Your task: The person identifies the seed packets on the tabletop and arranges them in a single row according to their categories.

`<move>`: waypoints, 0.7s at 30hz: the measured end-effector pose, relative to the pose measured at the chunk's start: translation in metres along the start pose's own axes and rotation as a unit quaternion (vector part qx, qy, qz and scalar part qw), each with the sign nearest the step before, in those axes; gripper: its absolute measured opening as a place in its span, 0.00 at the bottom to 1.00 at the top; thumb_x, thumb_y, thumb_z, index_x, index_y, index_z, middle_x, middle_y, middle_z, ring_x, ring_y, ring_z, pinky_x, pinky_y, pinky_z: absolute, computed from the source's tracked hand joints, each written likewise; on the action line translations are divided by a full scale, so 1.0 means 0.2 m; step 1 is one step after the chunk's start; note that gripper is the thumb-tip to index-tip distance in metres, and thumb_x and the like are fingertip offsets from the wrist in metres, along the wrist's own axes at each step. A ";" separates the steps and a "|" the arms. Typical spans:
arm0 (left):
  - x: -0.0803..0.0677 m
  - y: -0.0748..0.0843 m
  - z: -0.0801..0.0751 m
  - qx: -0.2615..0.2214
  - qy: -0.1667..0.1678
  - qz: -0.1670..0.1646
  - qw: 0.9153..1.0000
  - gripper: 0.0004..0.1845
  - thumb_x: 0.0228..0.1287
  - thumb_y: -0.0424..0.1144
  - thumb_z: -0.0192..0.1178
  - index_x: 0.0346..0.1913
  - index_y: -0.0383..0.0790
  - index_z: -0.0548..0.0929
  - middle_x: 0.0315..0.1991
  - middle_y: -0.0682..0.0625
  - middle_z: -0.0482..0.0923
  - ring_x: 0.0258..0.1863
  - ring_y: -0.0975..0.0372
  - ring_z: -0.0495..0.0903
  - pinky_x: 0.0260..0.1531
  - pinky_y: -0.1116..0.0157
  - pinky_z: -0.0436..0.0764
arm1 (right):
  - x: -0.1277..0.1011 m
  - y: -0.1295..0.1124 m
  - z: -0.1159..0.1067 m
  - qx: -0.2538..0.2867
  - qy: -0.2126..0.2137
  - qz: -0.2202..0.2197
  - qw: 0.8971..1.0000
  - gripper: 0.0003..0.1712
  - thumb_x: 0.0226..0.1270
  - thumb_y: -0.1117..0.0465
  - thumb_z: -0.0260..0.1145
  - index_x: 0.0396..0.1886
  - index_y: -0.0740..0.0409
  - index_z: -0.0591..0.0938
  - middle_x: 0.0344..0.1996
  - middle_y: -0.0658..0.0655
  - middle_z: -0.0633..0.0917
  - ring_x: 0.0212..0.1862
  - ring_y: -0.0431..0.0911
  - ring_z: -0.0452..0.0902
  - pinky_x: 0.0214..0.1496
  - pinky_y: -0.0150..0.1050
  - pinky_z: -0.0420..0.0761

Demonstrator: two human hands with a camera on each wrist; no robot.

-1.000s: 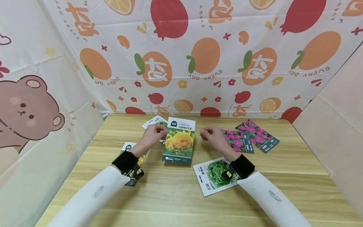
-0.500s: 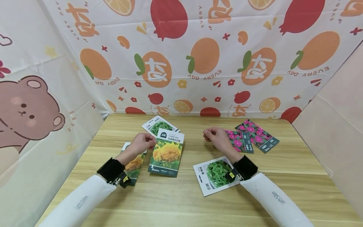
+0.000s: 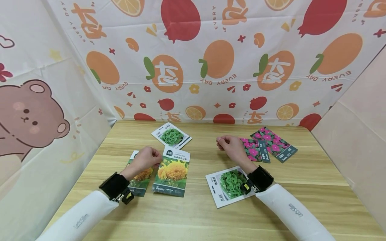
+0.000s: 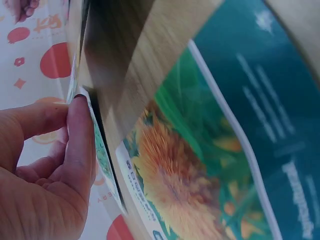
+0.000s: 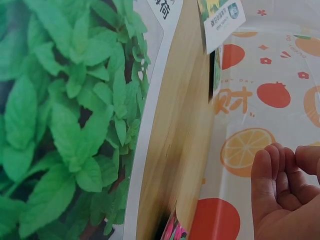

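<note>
Now my left hand (image 3: pixel 146 158) pinches the top corner of the sunflower seed packet (image 3: pixel 172 172), which lies on the wooden table (image 3: pixel 193 214) just right of my fingers. Another sunflower packet (image 3: pixel 139 180) sits under my left wrist. My right hand (image 3: pixel 230 144) is curled up and holds nothing, beside the pink flower packet (image 3: pixel 254 149).

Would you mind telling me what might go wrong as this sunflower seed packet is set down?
The left hand pinches only the top corner of the sunflower packet, so it may slip or twist. It could also land overlapping the second sunflower packet beside it, partly hidden under that hand.
</note>
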State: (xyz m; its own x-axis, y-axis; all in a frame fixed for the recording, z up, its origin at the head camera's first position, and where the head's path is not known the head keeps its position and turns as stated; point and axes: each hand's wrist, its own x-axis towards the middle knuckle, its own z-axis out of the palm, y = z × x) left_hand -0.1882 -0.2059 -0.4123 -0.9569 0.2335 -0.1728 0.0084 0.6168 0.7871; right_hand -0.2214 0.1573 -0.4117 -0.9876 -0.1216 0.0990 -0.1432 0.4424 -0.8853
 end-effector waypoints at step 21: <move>-0.02 -0.06 -0.03 0.098 -0.004 -0.010 0.995 0.11 0.65 0.26 0.61 0.26 0.35 0.89 0.23 0.49 0.86 0.23 0.60 0.86 0.33 0.62 0.88 | 0.00 0.02 0.00 -0.040 -0.005 -0.019 0.999 0.19 0.81 0.56 0.62 0.45 0.69 0.87 0.38 0.67 0.88 0.37 0.48 0.86 0.38 0.37 0.84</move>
State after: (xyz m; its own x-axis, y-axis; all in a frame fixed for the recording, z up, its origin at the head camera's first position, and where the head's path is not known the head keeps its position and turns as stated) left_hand -0.1856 -0.2189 -0.4163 -0.9550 0.2254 -0.1927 0.0464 0.7553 0.6537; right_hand -0.2226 0.1590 -0.4161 -0.9809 -0.1480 0.1261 -0.1848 0.5077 -0.8415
